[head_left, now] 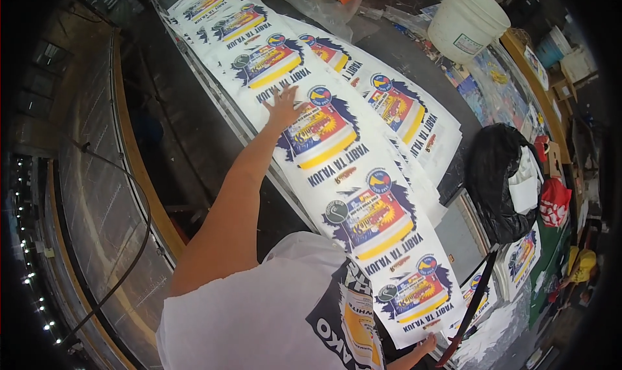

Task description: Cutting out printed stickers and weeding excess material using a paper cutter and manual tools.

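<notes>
A long white strip (350,166) printed with repeated colourful designs runs from the far left down to the near right. My left hand (284,109) lies flat on it about midway, palm down with fingers spread. At the strip's near end, my right hand (422,348) has its fingers closed at the bottom edge, seemingly pinching it; part of that hand is hidden. Just right of the right hand, the dark arm (478,299) of a paper cutter slants upward. Its grey bed (459,231) shows partly beside the strip. More printed strips (414,114) lie overlapped to the right.
A white bucket (468,21) stands at the far right of the table. A black plastic bag (495,182) with white paper lies by the cutter, near a stack of printed pieces (520,260). On the left is a long wood-edged table (97,195). A person in yellow (581,266) is at far right.
</notes>
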